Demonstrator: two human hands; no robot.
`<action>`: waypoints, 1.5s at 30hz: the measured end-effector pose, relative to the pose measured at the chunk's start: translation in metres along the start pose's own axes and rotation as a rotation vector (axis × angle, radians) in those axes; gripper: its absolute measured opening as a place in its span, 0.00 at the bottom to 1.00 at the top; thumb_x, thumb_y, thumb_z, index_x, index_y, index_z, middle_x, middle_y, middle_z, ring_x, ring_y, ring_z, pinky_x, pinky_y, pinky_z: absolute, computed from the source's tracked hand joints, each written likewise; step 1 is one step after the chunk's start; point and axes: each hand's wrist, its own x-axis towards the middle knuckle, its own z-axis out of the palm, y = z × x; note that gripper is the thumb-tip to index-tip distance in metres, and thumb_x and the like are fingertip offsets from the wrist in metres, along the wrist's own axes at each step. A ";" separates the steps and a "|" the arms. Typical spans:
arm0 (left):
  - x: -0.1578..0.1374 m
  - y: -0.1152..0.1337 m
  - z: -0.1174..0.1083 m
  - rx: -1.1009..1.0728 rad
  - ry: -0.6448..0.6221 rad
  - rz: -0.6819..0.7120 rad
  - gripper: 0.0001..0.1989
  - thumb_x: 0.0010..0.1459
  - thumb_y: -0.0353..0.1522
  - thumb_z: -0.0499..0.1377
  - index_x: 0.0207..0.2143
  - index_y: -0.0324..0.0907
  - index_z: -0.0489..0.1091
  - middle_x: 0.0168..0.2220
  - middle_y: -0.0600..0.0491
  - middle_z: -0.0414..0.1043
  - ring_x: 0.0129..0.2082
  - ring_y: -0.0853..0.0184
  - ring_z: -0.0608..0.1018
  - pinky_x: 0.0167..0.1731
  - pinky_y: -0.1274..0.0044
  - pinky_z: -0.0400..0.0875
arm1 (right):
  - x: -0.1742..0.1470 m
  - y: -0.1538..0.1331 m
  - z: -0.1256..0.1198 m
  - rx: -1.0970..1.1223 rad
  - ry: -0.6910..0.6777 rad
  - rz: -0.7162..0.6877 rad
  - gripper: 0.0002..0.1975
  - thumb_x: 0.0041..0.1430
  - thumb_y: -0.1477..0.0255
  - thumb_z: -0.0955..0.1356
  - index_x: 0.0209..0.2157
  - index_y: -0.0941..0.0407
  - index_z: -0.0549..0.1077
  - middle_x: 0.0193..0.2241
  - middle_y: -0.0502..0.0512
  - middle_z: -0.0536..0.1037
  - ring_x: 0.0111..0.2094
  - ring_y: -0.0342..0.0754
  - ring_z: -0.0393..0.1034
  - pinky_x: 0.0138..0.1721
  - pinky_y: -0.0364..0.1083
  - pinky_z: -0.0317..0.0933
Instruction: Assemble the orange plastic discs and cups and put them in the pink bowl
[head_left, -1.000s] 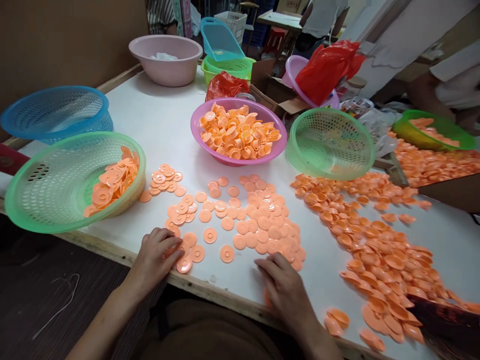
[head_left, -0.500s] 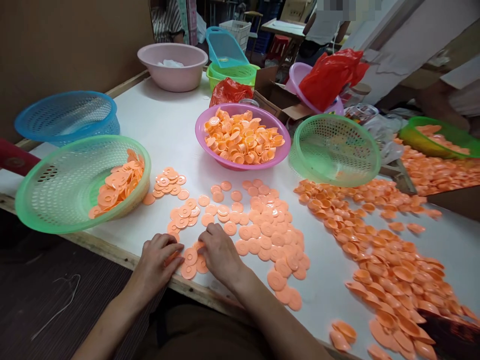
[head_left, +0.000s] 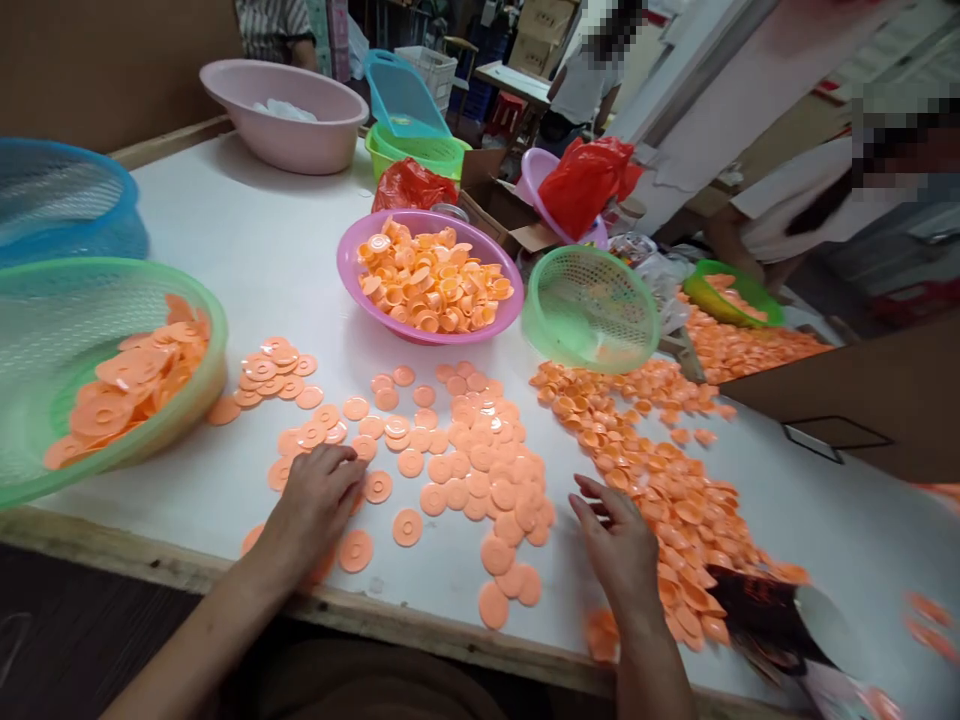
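My left hand [head_left: 315, 500] rests palm down over flat round orange discs [head_left: 376, 487] near the table's front edge. Its fingers are bent but loosely spread; the thumb side is partly hidden. To the right, my right hand [head_left: 619, 545] hovers with thumb and fingers apart and nothing between them. It lies between the dense patch of overlapping discs [head_left: 480, 470] and a long heap of small, shallow oval orange cups [head_left: 675, 510]. A pale green basket [head_left: 217, 370] at left holds more discs. Beyond the discs, a pink bowl [head_left: 352, 290] is full of small orange cup pieces.
Another pale green basket [head_left: 645, 320] stands behind the cup heap. A blue basket [head_left: 127, 230] and a pale pink basin [head_left: 322, 145] stand farther back. A cardboard panel [head_left: 885, 400] borders the right. A dark printed packet [head_left: 757, 610] lies right front. Other people are in the background.
My right hand has left the discs and moved right toward the oval cups. My left hand stays by the discs, some of which are now spread apart. The view has turned right.
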 end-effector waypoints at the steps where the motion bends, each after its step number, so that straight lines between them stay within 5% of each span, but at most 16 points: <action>1: 0.005 0.000 0.006 0.006 0.007 0.032 0.14 0.64 0.30 0.52 0.48 0.44 0.73 0.51 0.45 0.73 0.52 0.57 0.73 0.45 0.66 0.67 | -0.002 0.017 -0.012 -0.053 0.064 0.031 0.24 0.51 0.57 0.66 0.43 0.58 0.79 0.38 0.61 0.78 0.32 0.51 0.71 0.35 0.49 0.65; 5: 0.024 0.005 0.035 0.103 -0.050 0.162 0.21 0.62 0.34 0.56 0.58 0.45 0.66 0.63 0.41 0.62 0.64 0.48 0.62 0.59 0.50 0.53 | -0.016 0.074 -0.050 -0.334 0.228 0.099 0.29 0.50 0.52 0.64 0.41 0.60 0.81 0.39 0.67 0.78 0.39 0.60 0.71 0.40 0.55 0.65; 8: 0.034 0.012 0.044 0.119 -0.070 0.189 0.24 0.62 0.34 0.56 0.61 0.48 0.63 0.65 0.42 0.58 0.66 0.46 0.59 0.60 0.44 0.47 | -0.027 0.094 -0.057 -0.392 0.208 0.099 0.31 0.49 0.48 0.63 0.39 0.60 0.81 0.40 0.67 0.78 0.41 0.62 0.71 0.41 0.56 0.65; 15: 0.000 0.001 0.005 -0.053 0.111 0.020 0.12 0.64 0.31 0.52 0.46 0.42 0.72 0.50 0.45 0.73 0.52 0.59 0.74 0.50 0.67 0.71 | -0.031 0.092 -0.038 -0.264 0.209 0.134 0.31 0.49 0.47 0.64 0.41 0.57 0.81 0.38 0.62 0.80 0.35 0.57 0.72 0.39 0.53 0.65; 19: -0.030 -0.001 -0.013 -0.103 0.120 -0.004 0.08 0.63 0.31 0.55 0.40 0.43 0.74 0.40 0.49 0.75 0.42 0.63 0.76 0.42 0.72 0.73 | -0.021 0.092 -0.035 -0.233 0.099 0.121 0.25 0.45 0.51 0.66 0.36 0.55 0.81 0.38 0.61 0.81 0.34 0.58 0.73 0.40 0.56 0.65; 24: -0.026 0.008 -0.009 -0.112 0.081 -0.003 0.08 0.64 0.30 0.55 0.39 0.43 0.74 0.40 0.49 0.75 0.41 0.62 0.74 0.41 0.70 0.70 | -0.021 0.042 -0.027 -0.089 0.130 0.273 0.18 0.42 0.57 0.68 0.31 0.55 0.79 0.26 0.59 0.80 0.32 0.61 0.74 0.37 0.56 0.66; 27: -0.019 0.022 -0.002 -0.165 0.033 0.007 0.09 0.64 0.30 0.54 0.40 0.43 0.74 0.39 0.49 0.74 0.40 0.63 0.74 0.40 0.71 0.69 | -0.038 -0.021 0.002 0.218 -0.149 0.223 0.14 0.45 0.59 0.70 0.30 0.55 0.77 0.24 0.55 0.79 0.24 0.51 0.71 0.27 0.48 0.65; 29: -0.017 0.035 0.003 -0.247 -0.098 -0.014 0.10 0.65 0.31 0.52 0.40 0.43 0.74 0.38 0.50 0.73 0.36 0.66 0.75 0.36 0.74 0.69 | -0.053 -0.062 0.032 0.337 -0.402 0.168 0.09 0.47 0.64 0.69 0.26 0.55 0.76 0.20 0.51 0.75 0.19 0.46 0.67 0.21 0.44 0.61; 32: -0.017 0.054 0.012 -0.307 -0.308 -0.116 0.10 0.65 0.32 0.52 0.37 0.43 0.73 0.34 0.52 0.70 0.31 0.68 0.74 0.31 0.76 0.67 | -0.071 -0.099 0.075 0.389 -0.603 0.178 0.05 0.49 0.69 0.68 0.24 0.55 0.72 0.16 0.46 0.71 0.16 0.43 0.63 0.18 0.41 0.56; 36: -0.014 0.064 0.021 -0.365 -0.357 -0.196 0.10 0.64 0.32 0.52 0.32 0.42 0.71 0.32 0.53 0.69 0.31 0.67 0.74 0.31 0.76 0.65 | -0.083 -0.109 0.102 0.346 -0.658 0.161 0.05 0.49 0.72 0.66 0.21 0.54 0.67 0.14 0.45 0.69 0.16 0.42 0.62 0.17 0.41 0.55; 41: -0.005 0.057 0.017 -0.487 -0.377 -0.266 0.09 0.58 0.28 0.53 0.30 0.42 0.72 0.29 0.52 0.72 0.30 0.66 0.74 0.30 0.76 0.64 | -0.085 -0.109 0.104 0.271 -0.609 0.062 0.07 0.49 0.73 0.66 0.19 0.54 0.66 0.14 0.46 0.68 0.20 0.43 0.64 0.20 0.40 0.55; 45: 0.009 0.060 0.010 -0.671 -0.455 -0.452 0.07 0.53 0.31 0.54 0.30 0.42 0.72 0.23 0.55 0.73 0.24 0.66 0.74 0.27 0.77 0.63 | -0.085 -0.111 0.105 0.278 -0.601 0.055 0.07 0.48 0.74 0.65 0.19 0.53 0.65 0.14 0.46 0.68 0.21 0.44 0.64 0.21 0.40 0.55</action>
